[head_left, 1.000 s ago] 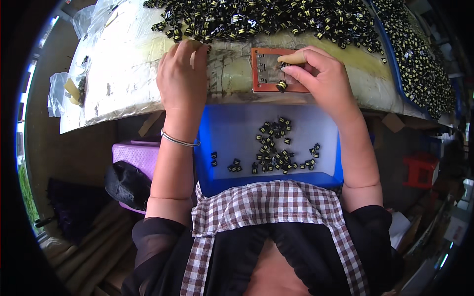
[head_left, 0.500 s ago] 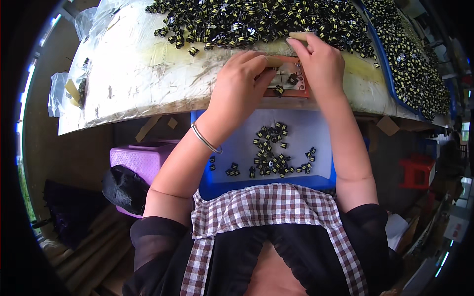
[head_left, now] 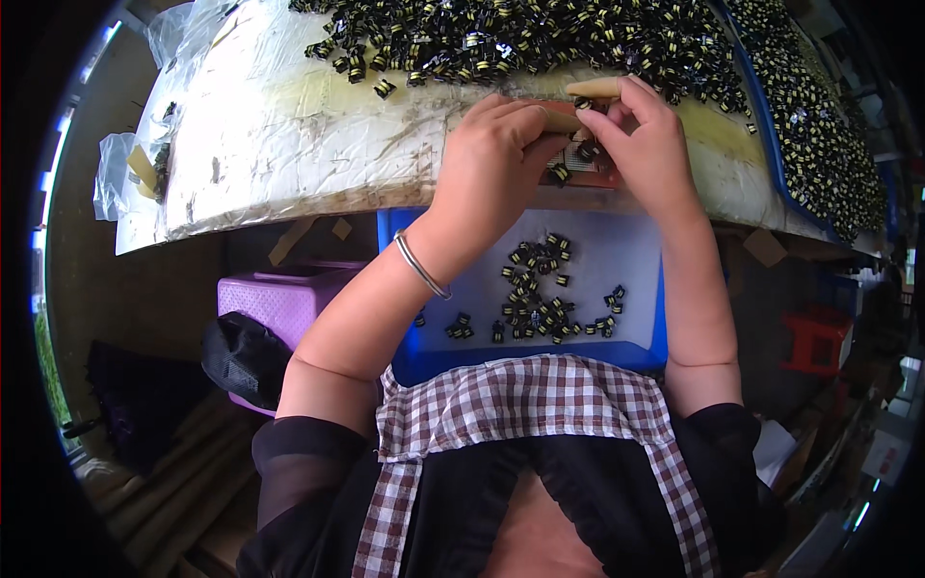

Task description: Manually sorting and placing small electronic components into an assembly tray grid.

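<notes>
My right hand (head_left: 649, 144) pinches a small black part with yellow bands (head_left: 584, 103) between thumb and a finger with a tan cover. It is held just above a flat orange-red board (head_left: 602, 179) with a pale ribbed face, which lies at the table's near edge. My left hand (head_left: 493, 154) rests over the left side of that board, thumb and covered forefinger closed together; what they grip, if anything, is hidden. More of the black-and-yellow parts (head_left: 558, 174) lie on the board by both thumbs.
Behind my hands a big heap of the same parts (head_left: 520, 43) covers the table (head_left: 289, 144). A blue-edged tray (head_left: 819, 116) full of them stands at right. Below the table edge, a blue bin (head_left: 462, 361) holds several loose parts. A purple container (head_left: 265, 303) stands at left.
My right hand has come down and back from the heap to the board and now has a part in its fingertips. My left hand stays over the board; the view has shifted slightly.
</notes>
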### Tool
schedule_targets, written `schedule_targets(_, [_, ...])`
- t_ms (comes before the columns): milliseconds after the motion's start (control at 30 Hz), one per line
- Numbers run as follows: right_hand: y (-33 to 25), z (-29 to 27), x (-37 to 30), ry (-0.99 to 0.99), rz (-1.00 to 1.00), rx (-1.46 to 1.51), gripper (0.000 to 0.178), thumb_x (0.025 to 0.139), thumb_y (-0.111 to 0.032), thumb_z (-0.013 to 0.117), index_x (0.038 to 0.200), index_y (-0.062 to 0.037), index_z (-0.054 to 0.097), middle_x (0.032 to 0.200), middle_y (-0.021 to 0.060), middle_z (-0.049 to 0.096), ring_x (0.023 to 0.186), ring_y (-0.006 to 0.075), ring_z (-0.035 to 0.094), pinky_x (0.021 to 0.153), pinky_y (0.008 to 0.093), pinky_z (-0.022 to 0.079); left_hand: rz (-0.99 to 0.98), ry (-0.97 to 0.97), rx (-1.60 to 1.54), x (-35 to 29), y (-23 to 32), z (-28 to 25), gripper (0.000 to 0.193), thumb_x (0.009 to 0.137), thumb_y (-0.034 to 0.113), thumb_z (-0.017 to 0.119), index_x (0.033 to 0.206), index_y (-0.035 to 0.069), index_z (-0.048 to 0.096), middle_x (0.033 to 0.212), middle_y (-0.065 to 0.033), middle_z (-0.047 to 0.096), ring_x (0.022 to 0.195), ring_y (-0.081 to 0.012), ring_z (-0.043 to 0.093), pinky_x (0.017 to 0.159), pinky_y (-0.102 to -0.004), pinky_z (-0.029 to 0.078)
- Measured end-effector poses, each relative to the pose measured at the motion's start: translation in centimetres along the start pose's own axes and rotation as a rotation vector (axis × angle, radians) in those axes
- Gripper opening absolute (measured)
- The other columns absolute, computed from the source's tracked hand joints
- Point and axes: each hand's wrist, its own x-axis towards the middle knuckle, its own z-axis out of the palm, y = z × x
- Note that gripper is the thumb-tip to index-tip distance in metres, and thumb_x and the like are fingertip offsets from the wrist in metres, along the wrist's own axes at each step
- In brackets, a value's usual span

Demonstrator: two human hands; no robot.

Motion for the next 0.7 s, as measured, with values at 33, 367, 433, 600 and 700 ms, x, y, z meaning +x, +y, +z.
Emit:
schedule_targets(33, [0.1,0.1,-0.2,0.001,0.003,-0.003,0.025,0.080,-0.001,0.069,0.105,-0.0044,0.069,0.081,-0.0015,0.058,0.067,0.0059,0.051,0.062,0.0212,0.045,0.071,0.018,0.082,0.1,0.0,0.4,0.011,0.075,0.007,0.069,0.086,0.007,0.067,0.089,-0.0073,0.067,0.084,-0.0280,0.060,0.075,-0.0381,0.050])
schedule_targets(367, [-0.4,0.0,-1.6,-0.031,0.021,0.187,0.022,0.085,0.008,0.059,0.105,0.0026,0.067,0.098,0.0015,0.061,0.076,0.0062,0.056,0.067,0.0199,0.047,0.114,0.070,0.163,-0.1,0.6,0.6,0.010,0.075,0.006,0.069,0.085,0.006,0.065,0.090,-0.0080,0.067,0.086,-0.0278,0.061,0.078,-0.0368,0.051])
schedule_targets(433, [-0.4,0.0,-1.6,-0.037,0.050,0.213,0.022,0.085,0.008,0.058,0.105,0.0031,0.067,0.099,0.0015,0.062,0.076,0.0060,0.056,0.067,0.0200,0.047,0.145,0.083,0.159,-0.1,0.6,0.7,0.010,0.075,0.007,0.069,0.085,0.005,0.065,0.090,-0.0079,0.067,0.087,-0.0278,0.061,0.078,-0.0367,0.051])
schedule_targets(600, [0.0,0.2,-1.5,0.000,-0.031,0.176,0.021,0.086,0.007,0.059,0.104,0.0031,0.067,0.096,0.0014,0.062,0.075,0.0057,0.055,0.066,0.0199,0.047,0.137,0.024,0.183,0.2,0.4,0.4,0.009,0.077,0.008,0.068,0.085,0.005,0.065,0.091,-0.0081,0.067,0.087,-0.0280,0.060,0.078,-0.0373,0.051])
schedule_targets(700, [0.1,0.2,-1.5,0.005,-0.092,0.114,0.021,0.086,0.006,0.060,0.106,0.0029,0.067,0.095,0.0010,0.062,0.076,0.0060,0.056,0.068,0.0198,0.047,0.136,0.003,0.200,0.1,0.3,0.4,0.009,0.077,0.009,0.068,0.085,0.005,0.065,0.092,-0.0084,0.067,0.087,-0.0279,0.060,0.078,-0.0376,0.050])
